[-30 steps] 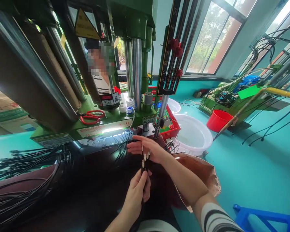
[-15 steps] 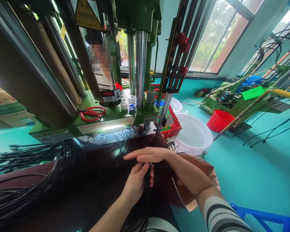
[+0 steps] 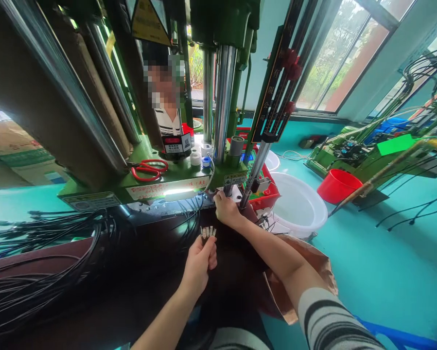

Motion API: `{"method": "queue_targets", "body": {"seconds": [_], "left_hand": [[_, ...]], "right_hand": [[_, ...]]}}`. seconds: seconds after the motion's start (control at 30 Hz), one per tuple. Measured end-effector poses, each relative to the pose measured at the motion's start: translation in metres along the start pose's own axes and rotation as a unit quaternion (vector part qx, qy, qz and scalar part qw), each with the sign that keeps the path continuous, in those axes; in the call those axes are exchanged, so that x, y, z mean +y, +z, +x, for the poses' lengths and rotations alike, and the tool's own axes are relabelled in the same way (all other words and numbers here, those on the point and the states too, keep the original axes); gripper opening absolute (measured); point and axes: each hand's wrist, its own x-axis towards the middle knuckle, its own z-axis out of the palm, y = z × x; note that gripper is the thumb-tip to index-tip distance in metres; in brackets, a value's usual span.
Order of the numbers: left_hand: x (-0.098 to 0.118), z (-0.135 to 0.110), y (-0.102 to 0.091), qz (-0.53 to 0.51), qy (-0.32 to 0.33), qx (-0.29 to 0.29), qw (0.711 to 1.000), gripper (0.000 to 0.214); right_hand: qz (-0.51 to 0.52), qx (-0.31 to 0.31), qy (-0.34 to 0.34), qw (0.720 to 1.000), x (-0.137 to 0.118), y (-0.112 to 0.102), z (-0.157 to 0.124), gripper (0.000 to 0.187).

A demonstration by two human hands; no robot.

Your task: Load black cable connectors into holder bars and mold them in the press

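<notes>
My left hand is closed round a small bunch of cable connectors, whose bare metal ends stick up above the thumb. Farther forward, my right hand reaches to the right end of the metal mould plate, under the green press. Its fingers are pressed together there; whatever they grip is hidden. Several black cables hang from the plate's front edge, left of my right hand.
Black cable bundles lie at the left. Red-handled scissors and small white pots sit on the press. A brown paper bag stands by my right forearm. Beyond it are a white tub and a red bucket.
My right hand has left its place over the left hand and moved forward to the mould plate. The connector ends in my left hand have come into sight. The view has shifted slightly.
</notes>
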Motion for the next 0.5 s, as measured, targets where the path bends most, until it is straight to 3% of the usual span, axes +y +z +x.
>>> {"method": "queue_targets", "body": {"seconds": [0.2, 0.37, 0.5], "left_hand": [[-0.003, 0.001, -0.006, -0.014, 0.013, 0.013, 1.0, 0.036], [-0.004, 0.0, -0.007, 0.02, 0.036, 0.007, 0.999, 0.036], [-0.006, -0.003, -0.004, 0.061, 0.039, -0.021, 0.997, 0.035]], "right_hand": [[-0.052, -0.049, -0.004, 0.997, -0.006, -0.001, -0.01, 0.033], [-0.01, -0.142, 0.002, 0.99, 0.002, -0.031, -0.031, 0.02], [0.082, -0.244, 0.045, 0.965, 0.015, -0.051, -0.068, 0.008]]}}
